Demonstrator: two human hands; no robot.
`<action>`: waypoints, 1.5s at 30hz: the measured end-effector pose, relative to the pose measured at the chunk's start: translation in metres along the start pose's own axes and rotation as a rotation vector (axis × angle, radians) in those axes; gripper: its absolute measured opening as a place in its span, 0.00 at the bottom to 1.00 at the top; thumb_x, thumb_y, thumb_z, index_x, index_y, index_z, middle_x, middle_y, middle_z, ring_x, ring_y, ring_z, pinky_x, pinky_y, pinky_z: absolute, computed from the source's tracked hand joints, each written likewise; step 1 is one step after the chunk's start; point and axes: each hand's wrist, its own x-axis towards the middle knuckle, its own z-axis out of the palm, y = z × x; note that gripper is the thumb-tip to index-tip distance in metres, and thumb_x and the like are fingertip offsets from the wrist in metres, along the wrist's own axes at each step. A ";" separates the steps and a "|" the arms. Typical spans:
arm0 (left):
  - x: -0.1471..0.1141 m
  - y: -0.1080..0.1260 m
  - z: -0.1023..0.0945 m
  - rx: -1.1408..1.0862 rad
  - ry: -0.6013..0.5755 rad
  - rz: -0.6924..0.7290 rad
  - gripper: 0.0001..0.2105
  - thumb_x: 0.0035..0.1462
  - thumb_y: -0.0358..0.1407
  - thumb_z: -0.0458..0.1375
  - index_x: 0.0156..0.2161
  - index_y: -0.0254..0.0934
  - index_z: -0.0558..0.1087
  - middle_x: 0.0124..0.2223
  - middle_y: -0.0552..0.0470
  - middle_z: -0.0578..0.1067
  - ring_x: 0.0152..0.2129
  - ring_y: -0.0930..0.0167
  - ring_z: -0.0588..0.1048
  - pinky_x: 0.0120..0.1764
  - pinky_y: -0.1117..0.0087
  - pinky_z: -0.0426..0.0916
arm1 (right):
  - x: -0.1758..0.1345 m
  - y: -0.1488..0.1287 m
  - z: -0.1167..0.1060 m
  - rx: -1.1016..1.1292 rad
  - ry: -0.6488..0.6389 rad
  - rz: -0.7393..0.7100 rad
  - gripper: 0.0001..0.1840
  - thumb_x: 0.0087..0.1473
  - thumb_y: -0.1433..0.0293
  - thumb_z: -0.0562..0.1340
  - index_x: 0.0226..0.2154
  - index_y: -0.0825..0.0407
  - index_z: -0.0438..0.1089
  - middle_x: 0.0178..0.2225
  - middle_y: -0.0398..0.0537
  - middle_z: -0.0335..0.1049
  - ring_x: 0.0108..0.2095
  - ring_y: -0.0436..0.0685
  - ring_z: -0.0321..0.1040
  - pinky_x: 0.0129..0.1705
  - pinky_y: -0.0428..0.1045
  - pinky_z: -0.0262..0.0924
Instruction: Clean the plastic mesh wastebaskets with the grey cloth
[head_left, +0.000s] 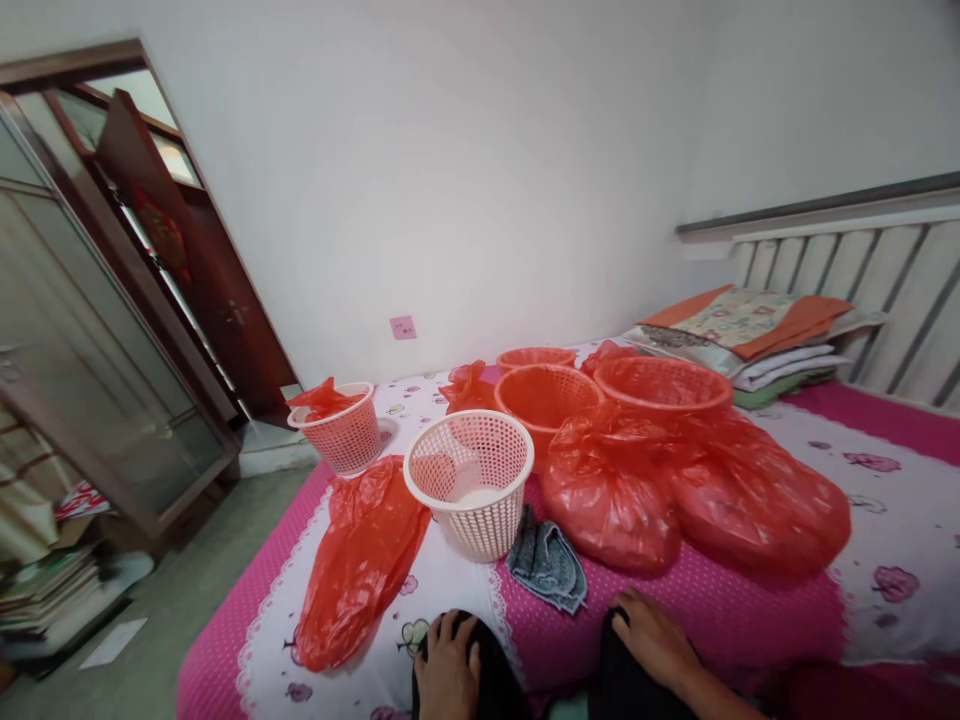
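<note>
My left hand [448,668] rests on my black-clad left knee [491,665], its fingers spread and nothing in it. On the other knee lies my right hand [654,636], fingers draped over the dark cloth and also without anything in it. Just beyond them a grey folded cloth [547,568] lies beside a pale pink perforated basket [487,525], which stands upright with nothing visible inside. A flattened red plastic bag [364,560] is to the left of that basket. Two bulging red plastic bags [611,500] sit to its right, their contents hidden.
Further back stand a pink basket [341,435] with red plastic in it and several baskets [546,400] with red plastic over them. Folded bedding [757,320] is stacked by the headboard [900,290]. The bed's edge [217,620] drops to the floor at left, near a door [172,250].
</note>
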 end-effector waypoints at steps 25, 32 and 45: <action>0.000 -0.056 0.018 -0.449 0.604 -0.133 0.19 0.62 0.34 0.45 0.49 0.33 0.75 0.59 0.36 0.71 0.59 0.58 0.68 0.63 0.57 0.61 | -0.005 0.041 0.016 0.136 -0.003 0.045 0.24 0.59 0.60 0.51 0.46 0.53 0.77 0.50 0.57 0.77 0.52 0.65 0.72 0.58 0.56 0.60; -0.007 -0.139 -0.022 -0.153 0.669 -0.485 0.29 0.60 0.37 0.54 0.66 0.38 0.62 0.73 0.33 0.49 0.67 0.44 0.54 0.59 0.42 0.62 | -0.005 0.041 0.014 0.151 0.006 0.071 0.24 0.59 0.59 0.53 0.46 0.51 0.78 0.50 0.56 0.77 0.51 0.66 0.73 0.57 0.58 0.62; 0.032 -0.186 -0.036 -0.067 0.420 -0.338 0.28 0.47 0.35 0.65 0.56 0.38 0.73 0.67 0.36 0.65 0.63 0.50 0.64 0.53 0.53 0.68 | -0.007 0.043 0.017 0.178 0.033 0.079 0.24 0.58 0.58 0.53 0.46 0.52 0.77 0.50 0.57 0.78 0.53 0.66 0.72 0.58 0.57 0.61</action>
